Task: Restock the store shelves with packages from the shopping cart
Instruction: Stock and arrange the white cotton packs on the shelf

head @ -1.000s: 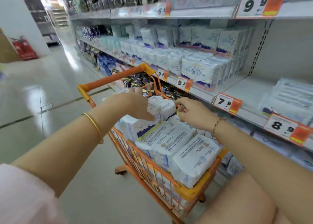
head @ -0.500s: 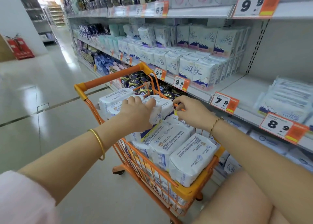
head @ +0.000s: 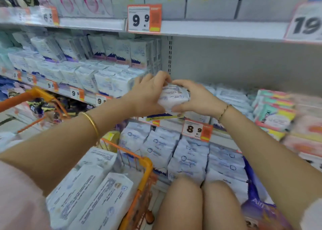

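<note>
While the blur hides its print, a white package [head: 174, 95] is gripped between both hands: the left hand [head: 148, 94] curls round its left end and the right hand [head: 196, 97] clasps its right end. It seems to hang just above the shelf [head: 221, 134] front edge, near the 8.9 price tag [head: 196, 129]. More packs [head: 97, 195] fill the orange cart [head: 146, 162].

On the upper shelf [head: 217, 29] edge, the top-centre tag [head: 144, 18] reads "9 9", the upper-left tag [head: 48, 16] "6 5", the upper-right tag [head: 306, 24] "19". On the middle shelf [head: 89, 96] edge, the centre tag [head: 196, 129] reads "8 9". Print on the package [head: 175, 97] is too blurred to read.
</note>
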